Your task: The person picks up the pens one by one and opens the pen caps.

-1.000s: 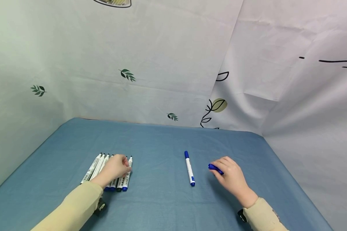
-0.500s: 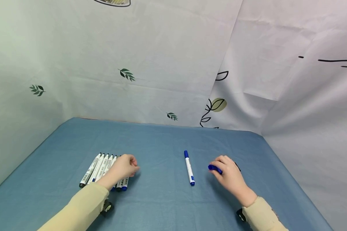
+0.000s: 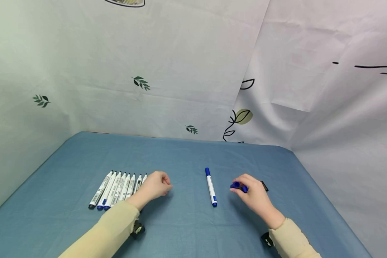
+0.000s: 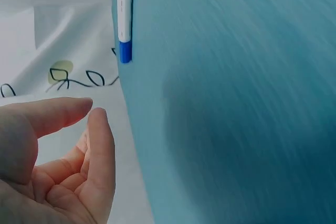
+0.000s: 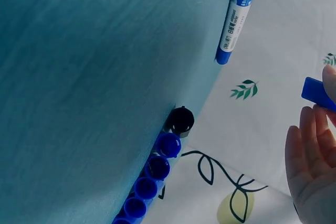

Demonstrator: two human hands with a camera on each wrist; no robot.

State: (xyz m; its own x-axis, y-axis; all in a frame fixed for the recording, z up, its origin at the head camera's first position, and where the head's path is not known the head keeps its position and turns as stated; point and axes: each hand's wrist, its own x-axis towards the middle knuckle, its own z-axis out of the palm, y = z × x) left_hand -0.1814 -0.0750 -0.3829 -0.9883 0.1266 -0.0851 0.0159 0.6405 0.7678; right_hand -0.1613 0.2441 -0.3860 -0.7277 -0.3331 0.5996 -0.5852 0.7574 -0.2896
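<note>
My left hand [image 3: 154, 184] hovers over the table between a row of uncapped markers and a lone capped one. Its thumb and forefinger bend toward each other with a small gap and nothing between them. That lone marker [image 3: 211, 188], white with a blue cap and blue end, lies lengthwise near the middle. On the right side, my right hand [image 3: 253, 195] pinches a blue marker cap [image 5: 317, 92] between thumb and fingers. White markers [image 3: 116, 188] with dark tips lie side by side at the left, the nearest right ones partly hidden by my left forearm.
A row of marker caps [image 5: 146, 188], mostly blue with a black cap [image 5: 182, 121] among them, lies on the table, mostly hidden behind my right hand in the head view. Blue cloth [image 3: 180, 229] covers the table. A printed white curtain [image 3: 167, 64] hangs behind.
My left hand has moved right, away from the row of uncapped markers, uncovering more of it. My right hand has shifted slightly left, and a black piece now shows beyond it.
</note>
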